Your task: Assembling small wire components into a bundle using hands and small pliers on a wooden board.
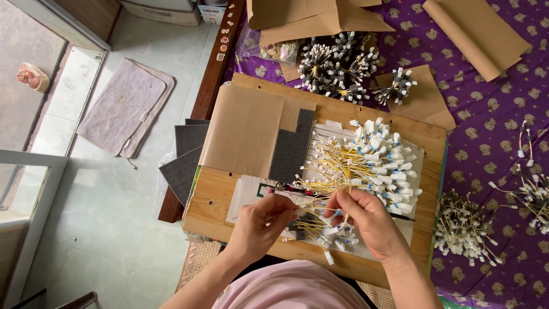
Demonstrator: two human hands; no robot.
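Hands meet over a wooden board [229, 200]: left hand [260, 226] and right hand [366, 220] pinch yellow wires [311, 209], fingers pressed together, steadying them beside the far wire pile [372, 163].

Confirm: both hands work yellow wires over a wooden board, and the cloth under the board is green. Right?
Not quite. The cloth is purple with a small pale pattern, not green; the head view shows it. The rest holds: the left hand and right hand pinch yellow wires over the wooden board.
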